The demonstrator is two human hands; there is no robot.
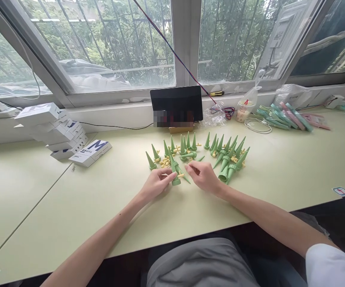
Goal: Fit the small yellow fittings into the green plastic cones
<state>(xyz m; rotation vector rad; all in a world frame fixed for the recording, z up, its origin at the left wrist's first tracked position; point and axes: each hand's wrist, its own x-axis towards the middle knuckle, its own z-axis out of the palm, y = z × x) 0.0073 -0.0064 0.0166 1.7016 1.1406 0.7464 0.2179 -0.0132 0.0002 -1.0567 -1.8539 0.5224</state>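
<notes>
My left hand (157, 182) grips a green plant watering spike (176, 181) near its wide end, the tip pointing up and away. A small yellow valve (181, 175) sticks out of that spike's side. Just to the right, my right hand (204, 176) has its fingers curled into a pinch; whatever lies between them, if anything, is hidden. Loose yellow valves (164, 162) lie in a small heap behind my left hand. Several green spikes stand upright beyond my hands, and another cluster of spikes (224, 161) lies and stands to the right, some with yellow valves fitted.
White boxes (55, 131) are stacked at the left, with one box (91, 152) lying in front. A dark screen (176, 104) leans by the window. Further right are a bagged cup (245, 109), a coiled cable (257, 125) and turquoise and pink items (292, 116).
</notes>
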